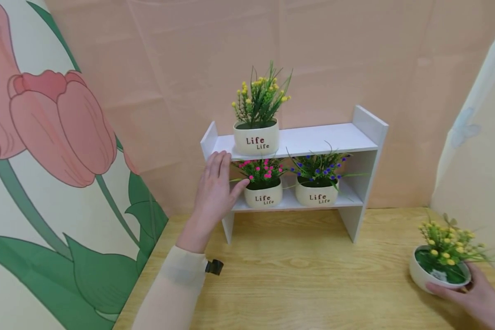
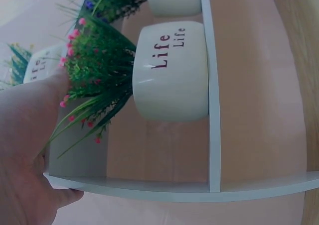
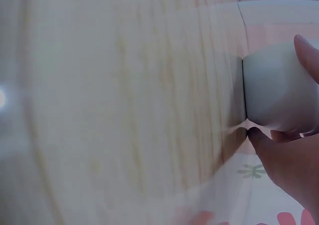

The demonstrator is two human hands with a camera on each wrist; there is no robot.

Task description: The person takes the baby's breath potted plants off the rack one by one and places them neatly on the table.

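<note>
My left hand [image 1: 215, 188] grips the upper left end of a white two-tier shelf [image 1: 321, 137]. In the left wrist view its thumb and a fingertip lie on either side of the side panel. Near the thumb, a cream pot with pink flowers [image 1: 263, 196] sits on the lower tier, beside a pot with blue flowers [image 1: 316, 194]. A yellow-flowered pot [image 1: 255, 140] stands on the upper tier. At the far right my right hand [image 1: 478, 293] holds another yellow-flowered pot [image 1: 420, 270], thumb and fingers around its side. Whether its base touches the table cannot be told.
The wood-grain table [image 1: 297, 275] spans the foreground. Behind the shelf hangs a pinkish wall covering [image 1: 169, 82]. A panel with large painted tulips [image 1: 57, 123] rises at the left, and a pale panel [image 1: 478, 183] borders the right side.
</note>
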